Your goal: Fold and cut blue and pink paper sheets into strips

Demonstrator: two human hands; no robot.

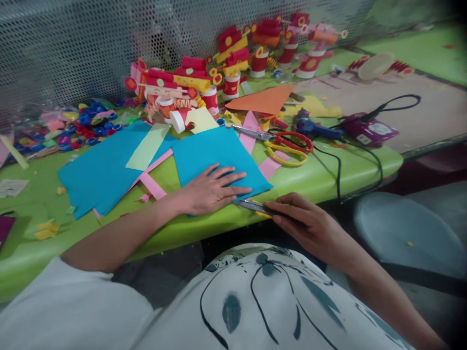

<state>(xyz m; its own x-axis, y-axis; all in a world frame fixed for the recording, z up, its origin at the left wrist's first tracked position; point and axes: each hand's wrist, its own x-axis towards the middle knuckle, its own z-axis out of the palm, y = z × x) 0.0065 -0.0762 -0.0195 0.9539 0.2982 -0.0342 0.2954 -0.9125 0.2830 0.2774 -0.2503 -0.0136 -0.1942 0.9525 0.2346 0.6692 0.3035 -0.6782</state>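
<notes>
Flat on a blue sheet of paper [215,150] lies my left hand [215,190], fingers spread, pressing it near the table's front edge. My right hand [304,218] is closed around a utility knife [253,206], whose blade end points left to the sheet's lower edge, close to my left fingertips. Whether the blade touches the paper I cannot tell. Left of my forearm is a larger blue sheet [105,165] with a pale yellow strip [149,146] across it. Scissors with red and yellow handles [288,146] lie beyond the sheet.
Paper-cup models [229,85] in red and yellow stand along the perforated metal panel [91,48]. Bottle caps [91,121] are heaped at the back left. A blue glue gun [315,126] and a purple corded box [368,130] lie right. A round stool [408,233] stands below.
</notes>
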